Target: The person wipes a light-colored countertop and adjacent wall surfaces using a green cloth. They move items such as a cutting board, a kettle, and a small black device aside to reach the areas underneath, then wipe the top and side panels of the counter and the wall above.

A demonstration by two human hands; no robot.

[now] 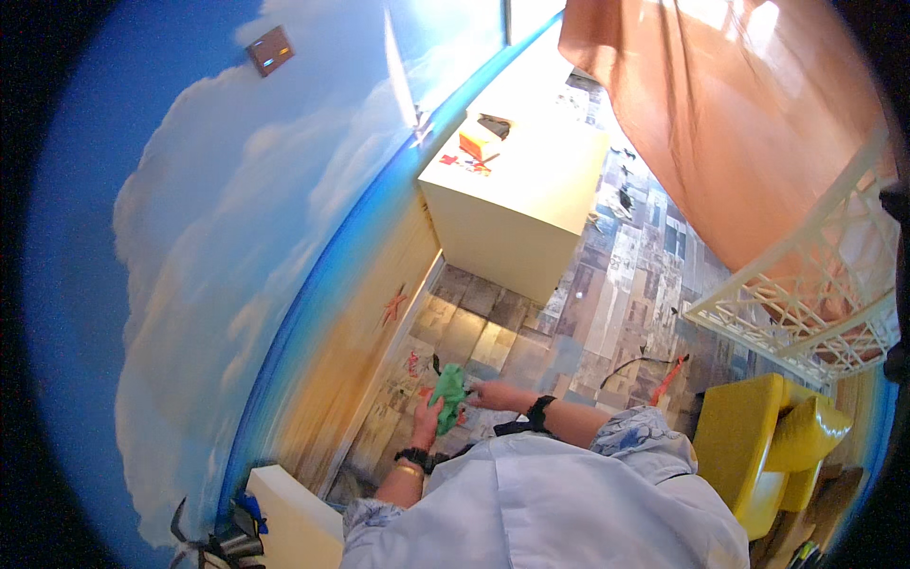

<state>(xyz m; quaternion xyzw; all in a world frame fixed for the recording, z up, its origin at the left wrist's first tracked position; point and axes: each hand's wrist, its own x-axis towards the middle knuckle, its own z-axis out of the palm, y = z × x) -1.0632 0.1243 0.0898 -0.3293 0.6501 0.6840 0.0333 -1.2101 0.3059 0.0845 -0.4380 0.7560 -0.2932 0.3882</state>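
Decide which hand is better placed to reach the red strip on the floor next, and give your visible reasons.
Probably the right hand: it is on the side nearer the red strip. The left hand is farther away and holds the green cloth.

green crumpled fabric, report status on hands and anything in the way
Left hand holding green crumpled fabric. Right hand at its right edge, grip unclear. Cream boxy cabinet ahead, apart from both hands.

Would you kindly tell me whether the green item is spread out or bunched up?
Bunched up: the green item shows as a small crumpled bundle between the left hand and the right hand.
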